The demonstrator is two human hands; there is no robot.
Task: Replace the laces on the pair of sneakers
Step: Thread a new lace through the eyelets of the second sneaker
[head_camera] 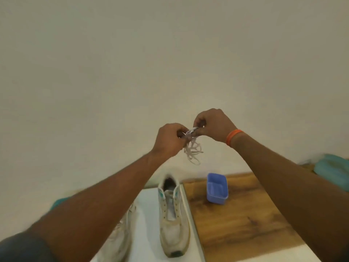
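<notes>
Both hands, left hand and right hand, are raised before the wall, pinching a bundled white lace held between them, its loops hanging below. Two worn white sneakers, one unlaced and one half hidden, are set on the white board beneath, beside a blue plastic tub.

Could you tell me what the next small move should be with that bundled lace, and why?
Probably pull the band off the coiled white lace and shake it loose. Both the left hand and the right hand pinch the bundle's top, raised above the table, and its loops hang bunched. The right-hand sneaker below shows bare eyelets, so it seems ready for threading.
</notes>
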